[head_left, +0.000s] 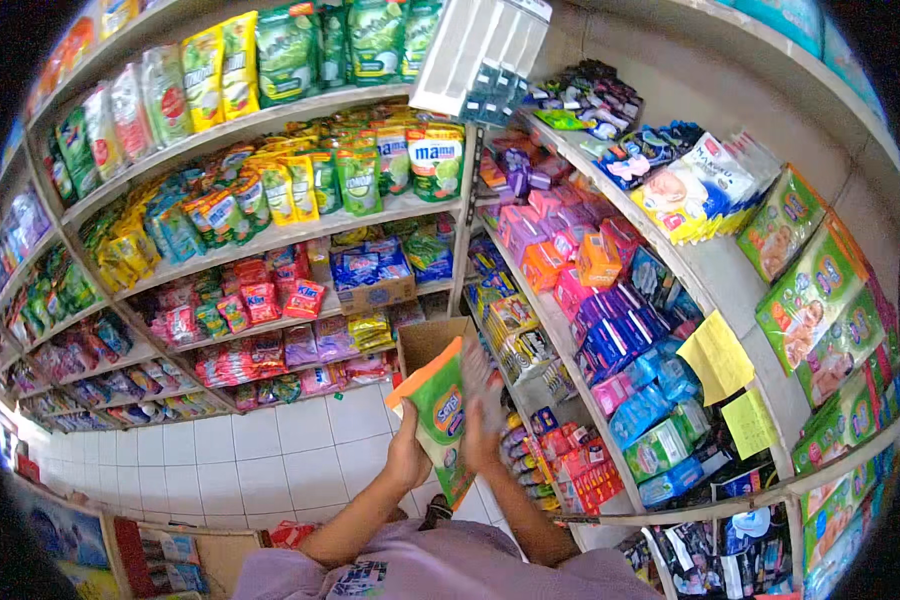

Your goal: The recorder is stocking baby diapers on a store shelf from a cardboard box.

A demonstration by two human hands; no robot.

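Note:
A green and orange plastic pack of Sensi diapers [441, 420] stands tilted in front of my chest. My left hand [411, 450] grips its left edge, thumb on the front face. My right hand [482, 435] is upright at the pack's right side, its fingers blurred; whether it presses on the pack or only lies beside it, I cannot tell. Beyond the pack, an open cardboard box [427, 341] shows, partly hidden by it. Similar diaper packs [802, 315] stand on the shelf at the right.
Shelves ahead hold dish soap pouches [435, 161] and a carton of blue sachets [375, 292]. The right-hand shelves hold sanitary pad packs [619, 330], with yellow paper notes [716, 358] on an edge. White floor tiles [285, 457] lie below; a wooden cabinet [229, 555] stands at lower left.

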